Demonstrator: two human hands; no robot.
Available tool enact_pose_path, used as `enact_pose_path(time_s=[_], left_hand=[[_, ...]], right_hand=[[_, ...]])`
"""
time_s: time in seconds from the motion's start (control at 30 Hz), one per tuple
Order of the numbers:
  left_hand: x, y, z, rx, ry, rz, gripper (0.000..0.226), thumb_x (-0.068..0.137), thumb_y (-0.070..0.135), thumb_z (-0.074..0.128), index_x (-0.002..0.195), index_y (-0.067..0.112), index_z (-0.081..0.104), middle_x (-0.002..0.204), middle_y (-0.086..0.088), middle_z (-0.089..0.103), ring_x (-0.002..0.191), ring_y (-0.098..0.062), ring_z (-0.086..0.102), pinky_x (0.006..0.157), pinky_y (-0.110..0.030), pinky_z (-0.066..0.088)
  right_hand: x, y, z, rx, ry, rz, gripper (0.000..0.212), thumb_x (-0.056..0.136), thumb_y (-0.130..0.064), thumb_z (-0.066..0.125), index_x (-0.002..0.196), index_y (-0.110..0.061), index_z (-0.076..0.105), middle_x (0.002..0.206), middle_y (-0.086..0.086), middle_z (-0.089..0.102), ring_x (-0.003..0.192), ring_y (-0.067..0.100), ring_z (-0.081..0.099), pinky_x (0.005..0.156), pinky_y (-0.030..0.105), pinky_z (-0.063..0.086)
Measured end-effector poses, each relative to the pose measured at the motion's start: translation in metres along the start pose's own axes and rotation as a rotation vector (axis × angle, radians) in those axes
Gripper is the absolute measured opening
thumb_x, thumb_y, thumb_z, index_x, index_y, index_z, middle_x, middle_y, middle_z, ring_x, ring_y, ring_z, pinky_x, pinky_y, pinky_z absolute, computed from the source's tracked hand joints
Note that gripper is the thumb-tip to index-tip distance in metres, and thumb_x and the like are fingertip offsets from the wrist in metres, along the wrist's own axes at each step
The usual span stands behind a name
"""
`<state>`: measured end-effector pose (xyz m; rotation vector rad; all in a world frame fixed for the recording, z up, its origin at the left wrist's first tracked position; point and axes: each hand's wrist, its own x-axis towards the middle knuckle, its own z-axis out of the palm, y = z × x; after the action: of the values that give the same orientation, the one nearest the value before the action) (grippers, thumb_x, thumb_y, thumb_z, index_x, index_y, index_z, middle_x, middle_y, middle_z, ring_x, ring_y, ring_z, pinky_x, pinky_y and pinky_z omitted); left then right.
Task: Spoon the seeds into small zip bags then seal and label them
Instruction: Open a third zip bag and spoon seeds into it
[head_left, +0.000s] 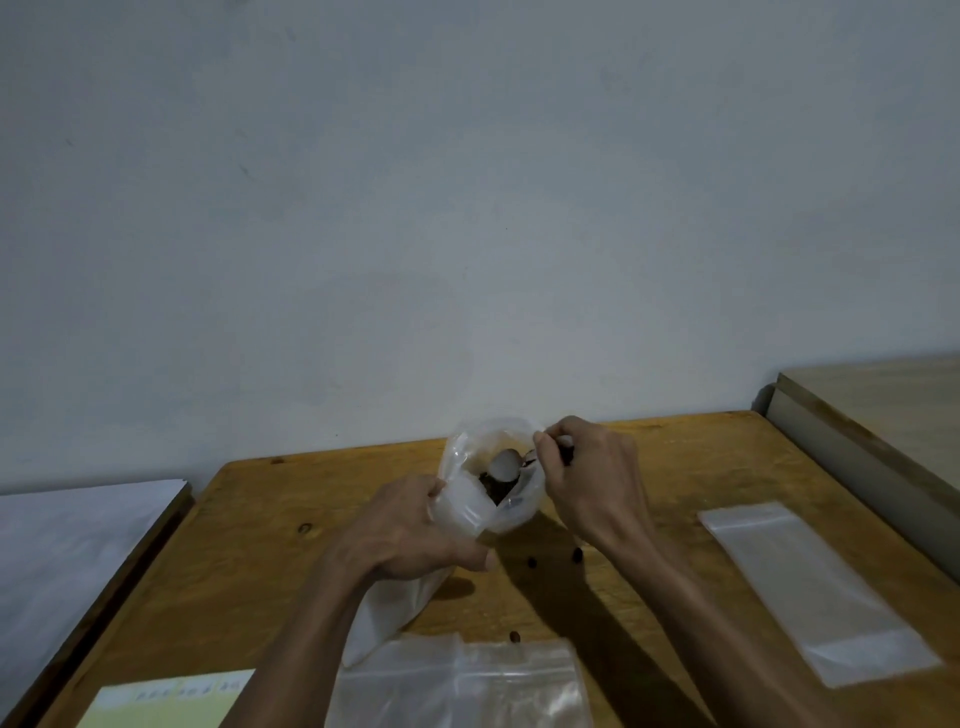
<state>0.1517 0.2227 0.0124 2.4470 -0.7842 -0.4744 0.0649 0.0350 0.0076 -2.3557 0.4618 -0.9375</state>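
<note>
Bench (249, 545): we see bare wood left of the hands.
Bag (470, 499): left hand (410, 535) grips it open, seeds (496, 486) inside.
Right hand (587, 473): pinches the spoon (506, 462).

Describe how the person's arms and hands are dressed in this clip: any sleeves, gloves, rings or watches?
Both arms are bare as far as the frame shows them: no sleeve edge appears on either forearm. The left hand and right hand wear no gloves. No watch, band or bracelet shows at either wrist, and no ring is visible on the fingers in view, though some fingers are partly hidden.

Dim, soft-focus, wide-angle edge distortion
</note>
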Motion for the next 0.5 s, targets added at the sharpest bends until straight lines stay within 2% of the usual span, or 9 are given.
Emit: enact_pose_path(time_s=[0.03,0.1,0.17,0.2,0.3,0.4,0.5], left_hand=[[-0.002,0.0,0.001,-0.001,-0.004,-0.009,0.068,0.056,0.053,0.09,0.113,0.028,0.061,0.101,0.01,0.066,0.091,-0.011,0.064,0.084,-0.038,0.06],[-0.004,0.0,0.001,0.002,-0.003,-0.025,0.077,0.047,0.06,0.086,0.113,0.028,0.063,0.1,0.009,0.068,0.09,-0.011,0.065,0.084,-0.041,0.06],[-0.005,0.0,0.003,-0.001,0.004,-0.037,0.085,0.04,0.064,0.083,0.115,0.029,0.063,0.102,0.009,0.068,0.091,-0.012,0.065,0.083,-0.042,0.06],[-0.005,0.001,0.003,0.001,0.004,-0.034,0.083,0.043,0.062,0.084,0.115,0.028,0.063,0.101,0.009,0.067,0.09,-0.012,0.065,0.083,-0.042,0.06],[-0.007,0.007,0.002,0.005,0.003,-0.027,0.066,0.055,0.049,0.09,0.111,0.028,0.062,0.099,0.009,0.066,0.088,-0.011,0.064,0.082,-0.039,0.06],[-0.01,0.012,0.003,0.016,0.016,-0.016,0.055,0.06,0.044,0.092,0.102,0.028,0.06,0.094,0.009,0.065,0.084,-0.009,0.064,0.076,-0.034,0.058],[-0.01,0.015,0.006,0.019,0.008,-0.009,0.052,0.058,0.043,0.093,0.098,0.027,0.063,0.093,0.008,0.067,0.083,-0.009,0.065,0.076,-0.036,0.06]], right_hand=[[0.0,0.001,0.0,-0.014,-0.005,-0.024,0.02,0.098,-0.023,0.062,0.09,-0.009,0.074,0.074,0.003,0.074,0.061,0.015,0.064,0.062,0.036,0.057],[-0.002,0.004,0.001,-0.035,-0.017,-0.057,0.019,0.098,-0.021,0.063,0.089,-0.009,0.074,0.072,0.002,0.072,0.057,0.011,0.06,0.058,0.031,0.056],[-0.007,0.01,0.001,-0.026,-0.03,-0.077,0.017,0.097,-0.02,0.064,0.086,-0.011,0.073,0.068,-0.001,0.068,0.054,0.004,0.055,0.05,0.014,0.045],[-0.008,0.012,0.002,-0.027,-0.031,-0.075,0.016,0.097,-0.02,0.065,0.086,-0.011,0.073,0.069,-0.001,0.069,0.053,0.004,0.056,0.049,0.01,0.039],[-0.009,0.022,0.003,-0.038,-0.039,-0.035,0.017,0.096,-0.023,0.066,0.094,-0.009,0.077,0.078,0.005,0.077,0.06,0.013,0.064,0.055,0.021,0.047],[-0.016,0.025,-0.004,0.046,0.017,-0.007,0.021,0.096,-0.025,0.067,0.107,-0.01,0.077,0.083,0.005,0.078,0.061,0.014,0.07,0.059,0.027,0.057],[-0.027,0.029,-0.01,0.008,0.148,-0.147,0.013,0.093,-0.019,0.07,0.101,-0.012,0.077,0.073,0.003,0.075,0.052,0.012,0.064,0.048,0.033,0.056]])
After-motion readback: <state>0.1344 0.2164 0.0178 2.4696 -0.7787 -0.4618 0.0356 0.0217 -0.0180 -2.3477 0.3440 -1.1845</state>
